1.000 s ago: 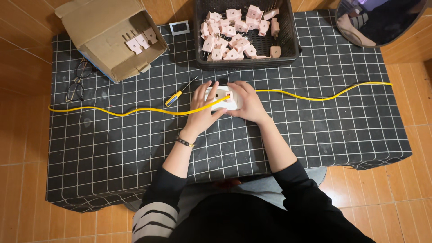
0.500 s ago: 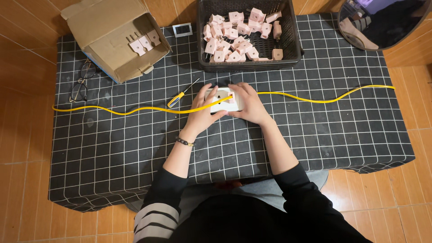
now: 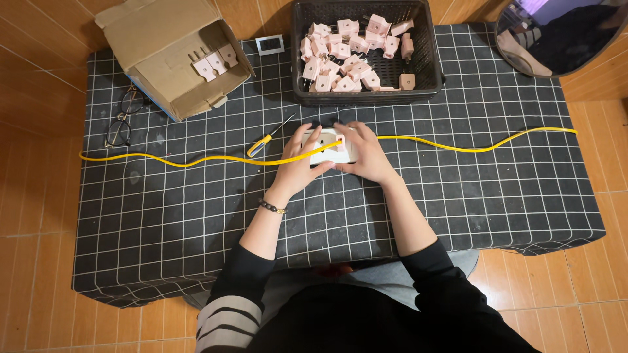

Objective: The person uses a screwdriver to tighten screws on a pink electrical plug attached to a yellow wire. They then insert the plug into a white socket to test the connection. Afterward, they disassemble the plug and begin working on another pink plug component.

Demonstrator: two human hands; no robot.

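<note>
While the white socket block (image 3: 332, 146) is clasped from both sides, the left hand (image 3: 297, 168) and right hand (image 3: 366, 157) are best kept steady, fingers curled narrowly around its ends. The yellow cable (image 3: 196, 160) is threaded across the block between the fingertips and should be held seated there, it seems. Just beyond the left fingers, a yellow-handled screwdriver (image 3: 265, 139) lies within reach. Farther off, pink plugs (image 3: 347, 49) fill the black basket (image 3: 432, 78).
</note>
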